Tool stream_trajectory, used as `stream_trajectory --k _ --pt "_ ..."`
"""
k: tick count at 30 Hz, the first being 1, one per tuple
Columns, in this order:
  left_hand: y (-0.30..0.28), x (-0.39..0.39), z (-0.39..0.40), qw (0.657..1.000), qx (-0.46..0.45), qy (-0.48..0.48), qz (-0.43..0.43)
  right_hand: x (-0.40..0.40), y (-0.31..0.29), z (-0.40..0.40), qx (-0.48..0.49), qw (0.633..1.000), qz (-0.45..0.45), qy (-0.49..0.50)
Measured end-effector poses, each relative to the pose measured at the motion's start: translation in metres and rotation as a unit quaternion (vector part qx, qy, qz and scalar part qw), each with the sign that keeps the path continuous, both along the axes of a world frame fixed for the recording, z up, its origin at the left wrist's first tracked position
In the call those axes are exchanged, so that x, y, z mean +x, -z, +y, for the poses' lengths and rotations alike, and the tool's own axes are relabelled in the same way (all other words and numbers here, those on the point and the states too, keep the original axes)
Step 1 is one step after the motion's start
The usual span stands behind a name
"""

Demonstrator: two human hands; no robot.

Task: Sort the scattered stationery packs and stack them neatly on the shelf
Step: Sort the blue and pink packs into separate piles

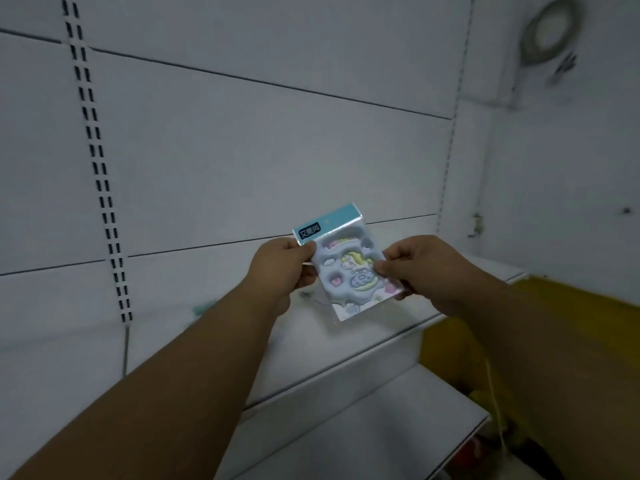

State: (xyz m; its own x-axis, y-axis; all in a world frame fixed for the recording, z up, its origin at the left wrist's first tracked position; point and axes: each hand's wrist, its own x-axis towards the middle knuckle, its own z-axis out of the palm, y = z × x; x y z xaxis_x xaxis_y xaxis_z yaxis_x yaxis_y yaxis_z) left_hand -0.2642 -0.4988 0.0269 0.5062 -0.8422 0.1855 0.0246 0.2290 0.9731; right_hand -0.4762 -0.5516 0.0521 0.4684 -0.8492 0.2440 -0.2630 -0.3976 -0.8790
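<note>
A clear-wrapped stationery pack (346, 271) with a teal header strip and puffy pastel cloud and unicorn stickers is held upright in the air above the white shelf (363, 341). My left hand (280, 268) pinches its left edge. My right hand (419, 268) grips its right edge with the thumb on the front. Behind my left forearm on the shelf, a blurred teal shape (201, 308) shows; what it is I cannot tell.
A white slotted back panel (242, 150) with a black-slotted upright (100, 188) rises behind the shelf. A lower white shelf (398, 427) juts out below. A yellow surface (571, 306) lies at the right, with a white wall and coiled cable (550, 29) above.
</note>
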Motion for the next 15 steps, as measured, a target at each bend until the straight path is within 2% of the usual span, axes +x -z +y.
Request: stream_trajectory --k 6,15 --pt "0.003 -0.053 -0.096 0.996 0.074 0.007 -0.052 -0.048 0.001 -0.074 -0.013 0.991 0.081 0.107" --pt "0.02 -0.089 -0.231 0.967 0.203 -0.088 -0.128 -0.07 0.014 -0.223 -0.025 0.973 0.215 0.081"
